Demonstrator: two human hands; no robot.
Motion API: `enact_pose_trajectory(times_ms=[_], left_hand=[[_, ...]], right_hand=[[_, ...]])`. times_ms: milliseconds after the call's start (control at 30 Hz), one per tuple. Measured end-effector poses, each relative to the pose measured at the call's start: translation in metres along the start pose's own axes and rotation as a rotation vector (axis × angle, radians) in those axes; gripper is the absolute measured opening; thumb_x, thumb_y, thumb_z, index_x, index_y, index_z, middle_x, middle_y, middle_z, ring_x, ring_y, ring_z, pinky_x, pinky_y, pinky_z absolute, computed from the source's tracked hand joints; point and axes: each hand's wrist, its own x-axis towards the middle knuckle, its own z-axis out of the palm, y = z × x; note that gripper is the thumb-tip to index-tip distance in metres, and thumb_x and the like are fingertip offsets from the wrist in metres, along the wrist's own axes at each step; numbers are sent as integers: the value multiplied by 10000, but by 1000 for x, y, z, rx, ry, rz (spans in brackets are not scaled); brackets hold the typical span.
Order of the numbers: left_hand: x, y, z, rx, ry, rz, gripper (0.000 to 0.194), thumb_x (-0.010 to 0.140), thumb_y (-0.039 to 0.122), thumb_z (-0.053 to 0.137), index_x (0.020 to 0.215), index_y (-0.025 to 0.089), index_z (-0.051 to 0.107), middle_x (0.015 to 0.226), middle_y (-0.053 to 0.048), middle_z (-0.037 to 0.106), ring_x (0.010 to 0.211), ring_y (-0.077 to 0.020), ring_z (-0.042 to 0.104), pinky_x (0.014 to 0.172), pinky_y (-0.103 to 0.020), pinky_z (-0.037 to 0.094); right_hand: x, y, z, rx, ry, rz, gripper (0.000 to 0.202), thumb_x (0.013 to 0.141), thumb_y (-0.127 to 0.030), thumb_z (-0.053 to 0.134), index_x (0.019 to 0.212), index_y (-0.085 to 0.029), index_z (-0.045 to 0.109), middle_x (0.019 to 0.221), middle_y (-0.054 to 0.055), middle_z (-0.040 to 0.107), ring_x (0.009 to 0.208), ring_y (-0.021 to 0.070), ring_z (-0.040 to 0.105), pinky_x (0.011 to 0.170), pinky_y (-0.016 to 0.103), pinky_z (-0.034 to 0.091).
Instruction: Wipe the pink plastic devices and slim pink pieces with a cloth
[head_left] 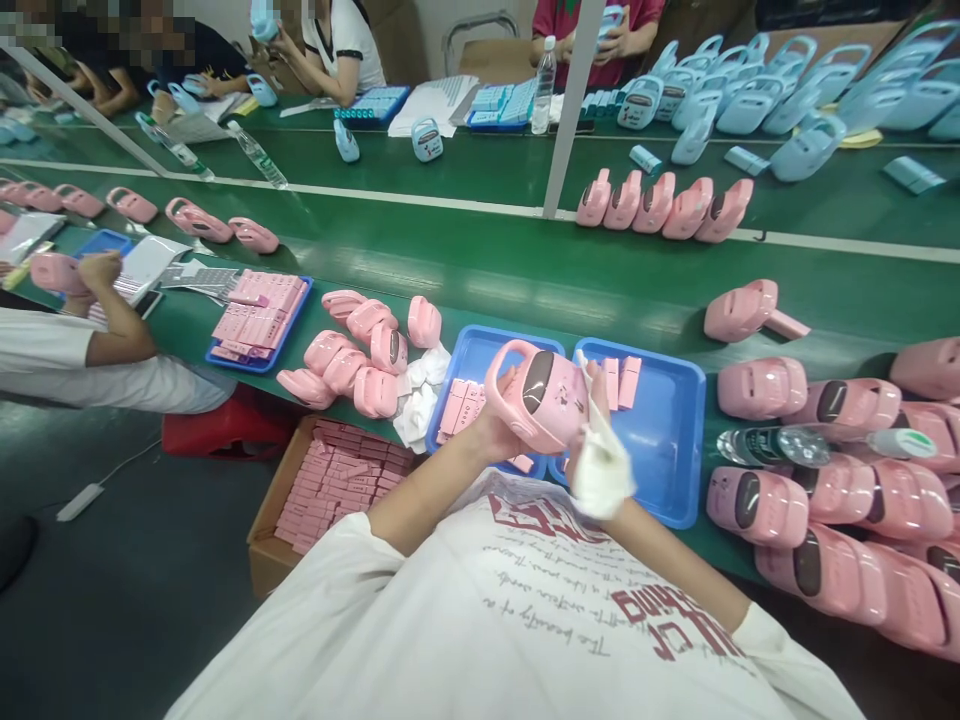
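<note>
A glossy pink handled casing [559,405] with a dark oval window and a small printed pattern is held up in front of my shirt. My left hand [496,428] is closed around its handle side from below. A white cloth [604,468] hangs from my right hand [595,392], which is at the printed end of the casing; the cloth partly covers the fingers. Beneath the casing are a left blue tray [480,345] with pink rectangular pieces [459,405] and a right blue tray [667,450] with a few more such pieces.
Pink casings crowd the table's right side [832,490], with a water bottle [780,445] lying among them. More casings [352,355] and crumpled white cloths [421,395] lie left. A cardboard box [262,545] of pink pieces stands below. Co-workers handle casings at left and across.
</note>
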Motion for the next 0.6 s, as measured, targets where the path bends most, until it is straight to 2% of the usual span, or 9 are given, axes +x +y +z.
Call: enact_pose_trajectory(times_ms=[67,100,200,267,333,400,467,533,600], left_hand=[[1,2,-10,99,-5,6,537,789,575,491,1121,170,608,1029,-79,687,1004,-239,614,856,-344,472],[2,4,-14,156,-15,11,524,777,557,527,1122,172,611,1041,-81,683,1006,-236,612,862,-339,467],[2,10,-19,308,-156,-12,518,729,481,635,1157,191,599,1098,-81,662,1027,-230,602,902,-346,446],[3,10,-20,381,-273,-90,521,683,424,700,1143,200,605,1089,-72,659,1006,-214,605,912,-351,440],[5,6,-21,449,-322,-211,509,626,366,754,1085,184,630,1042,-68,666,968,-197,609,905,-341,440],[10,-2,-23,507,-300,-333,481,590,348,780,1016,165,652,992,-66,675,930,-180,609,893,-319,440],[18,-10,-26,542,-283,-400,460,596,362,781,993,164,656,970,-58,680,902,-161,606,885,-295,440],[26,-16,-32,588,-284,-403,445,642,416,748,1003,172,654,958,-54,684,872,-151,609,855,-282,454],[36,-19,-40,732,-257,-333,453,744,507,629,1058,181,639,964,-60,687,849,-159,625,816,-292,479]], right_hand=[[8,-11,-10,167,136,123,588,927,-514,120,1398,-230,328,1418,123,409,1377,271,295,1124,548,224],[12,-14,-16,277,151,194,582,924,-538,169,1375,-219,353,1405,123,428,1353,259,341,1116,510,268],[21,-16,-34,551,-12,349,561,807,-599,499,1207,-206,494,1272,110,548,1206,250,507,1018,412,419],[23,-15,-43,598,-151,344,537,715,-561,640,1099,-200,537,1121,91,615,1049,238,588,905,385,486],[23,-13,-46,624,-228,313,506,655,-504,713,1020,-193,552,987,64,635,921,214,609,817,362,503],[22,-12,-44,660,-278,283,418,631,-467,732,886,-181,564,893,50,632,851,198,602,774,342,493],[20,-10,-42,690,-277,264,357,634,-456,721,755,-173,542,837,41,615,787,176,581,726,315,479],[17,-7,-43,699,-240,281,355,615,-446,724,719,-170,526,808,25,592,720,148,549,666,286,460],[11,-1,-48,665,-175,328,369,585,-425,736,770,-172,541,795,10,574,696,135,527,641,271,445]])
